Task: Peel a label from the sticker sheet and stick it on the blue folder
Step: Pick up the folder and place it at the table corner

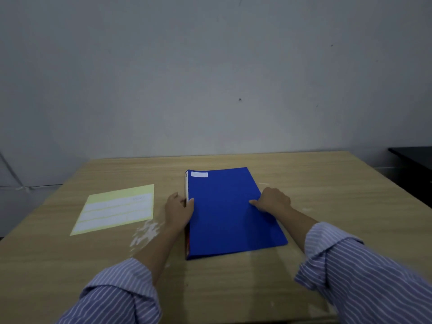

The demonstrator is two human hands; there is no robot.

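Observation:
A blue folder (229, 213) lies flat in the middle of the wooden table (327, 183). A small white label (199, 174) is stuck near its far left corner. My left hand (178, 210) grips the folder's left spine edge, thumb on the cover. My right hand (273, 199) holds the right edge, with fingers resting on the cover. The yellow sticker sheet (117, 210), with rows of white labels, lies flat to the left of the folder, untouched.
A whitish scuffed patch (146, 232) marks the tabletop beside my left forearm. A grey wall (210, 78) stands right behind the table's far edge. A dark piece of furniture (413, 157) is at the far right.

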